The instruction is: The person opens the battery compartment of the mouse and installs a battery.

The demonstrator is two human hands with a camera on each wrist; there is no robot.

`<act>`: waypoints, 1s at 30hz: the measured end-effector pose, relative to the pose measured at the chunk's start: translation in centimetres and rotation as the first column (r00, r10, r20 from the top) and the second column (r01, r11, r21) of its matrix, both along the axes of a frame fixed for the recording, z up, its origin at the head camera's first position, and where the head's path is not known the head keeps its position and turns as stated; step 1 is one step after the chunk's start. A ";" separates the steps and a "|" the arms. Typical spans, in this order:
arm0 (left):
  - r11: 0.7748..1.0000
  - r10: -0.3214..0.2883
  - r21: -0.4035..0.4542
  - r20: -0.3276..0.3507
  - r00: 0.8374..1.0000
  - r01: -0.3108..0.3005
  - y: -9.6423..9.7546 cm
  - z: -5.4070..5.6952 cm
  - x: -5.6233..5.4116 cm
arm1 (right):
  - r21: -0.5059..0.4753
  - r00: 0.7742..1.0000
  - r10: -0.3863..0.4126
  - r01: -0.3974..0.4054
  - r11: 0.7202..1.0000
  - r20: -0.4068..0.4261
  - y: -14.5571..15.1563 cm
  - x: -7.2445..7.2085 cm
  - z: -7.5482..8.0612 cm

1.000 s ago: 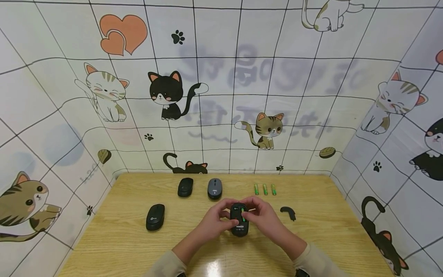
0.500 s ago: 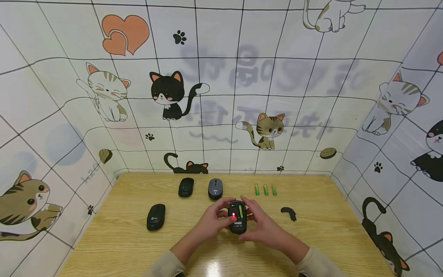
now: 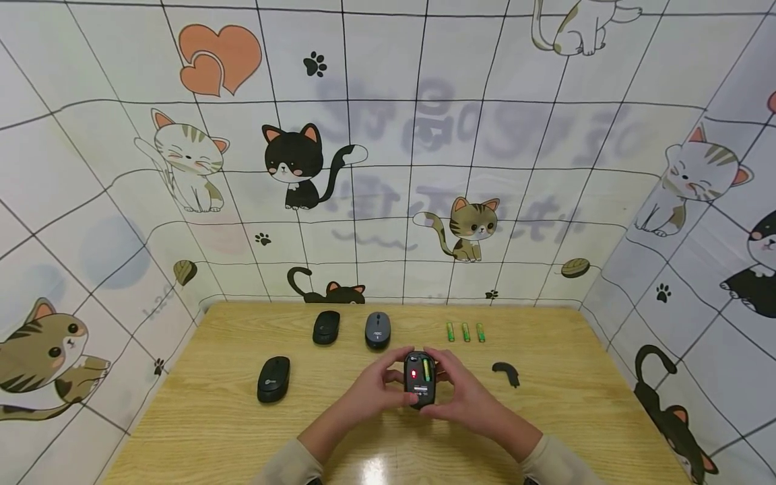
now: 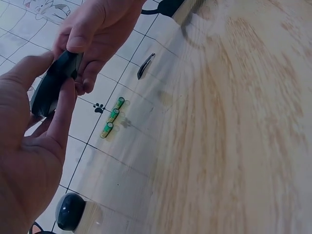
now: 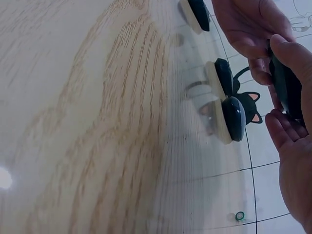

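A black computer mouse point(image 3: 419, 381) is held underside up between both hands above the table. A green battery point(image 3: 426, 370) lies in its uncovered slot, and a red light point(image 3: 413, 373) glows beside it. My left hand point(image 3: 383, 384) grips the mouse's left side, its thumb near the lower end. From the other side my right hand point(image 3: 462, 389) holds it, thumb at the lower right edge and fingers at the upper end. In the left wrist view the mouse point(image 4: 56, 83) appears edge-on between the fingers of both hands.
Three green batteries point(image 3: 465, 332) stand in a row at the back right. A curved black cover point(image 3: 506, 373) lies right of my hands. On the left are two black mice, one nearer point(image 3: 273, 379) and one farther back point(image 3: 326, 327), plus a grey-blue mouse point(image 3: 378, 331).
The right thumb has moved off the battery down to the mouse's lower edge. The red light has come on, and the left thumb has slid lower, uncovering it.
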State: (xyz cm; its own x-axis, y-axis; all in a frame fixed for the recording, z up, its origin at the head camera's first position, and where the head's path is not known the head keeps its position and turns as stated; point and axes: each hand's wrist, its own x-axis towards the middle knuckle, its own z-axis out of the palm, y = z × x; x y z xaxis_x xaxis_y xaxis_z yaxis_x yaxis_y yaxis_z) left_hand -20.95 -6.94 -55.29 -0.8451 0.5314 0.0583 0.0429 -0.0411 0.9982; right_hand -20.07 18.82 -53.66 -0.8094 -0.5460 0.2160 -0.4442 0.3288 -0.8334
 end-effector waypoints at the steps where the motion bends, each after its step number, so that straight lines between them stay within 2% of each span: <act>1: 1.000 -0.017 0.002 0.002 1.000 0.017 0.0 0.0 0.1 | 0.001 1.000 -0.006 0.006 1.000 -0.001 0.1 0.0 0.0; 5: 0.997 -0.071 -0.016 -0.022 0.997 0.071 0.1 -0.1 0.3 | 0.012 1.000 -0.018 0.018 1.000 0.015 0.7 -0.1 -0.3; 8: 0.996 -0.076 -0.049 -0.065 0.995 0.073 0.3 -0.3 0.2 | 0.014 0.999 -0.022 0.021 1.000 0.028 1.3 -0.2 -0.5; 12: 0.993 -0.038 -0.115 -0.143 0.989 0.022 0.9 -0.6 0.0 | 0.011 0.998 -0.030 0.030 0.999 0.047 2.0 -0.4 -0.9; 15: 0.982 -0.007 -0.185 -0.224 0.974 -0.035 1.5 -0.9 -0.2 | 0.022 0.998 -0.046 0.045 0.999 0.044 2.7 -0.6 -1.1; 18: 0.968 0.004 -0.241 -0.287 0.958 -0.076 2.1 -1.1 -0.7 | 0.054 0.998 -0.067 0.067 0.996 0.004 3.3 -0.9 -1.3; 24: 0.949 -0.019 -0.302 -0.337 0.941 -0.088 3.9 -1.5 -1.7 | 0.117 0.992 -0.101 0.109 0.987 -0.079 4.9 -1.4 -1.6; 30: 0.934 -0.036 -0.345 -0.344 0.938 -0.090 6.2 -1.9 -2.5 | 0.173 0.983 -0.132 0.153 0.973 -0.126 7.1 -1.8 -1.9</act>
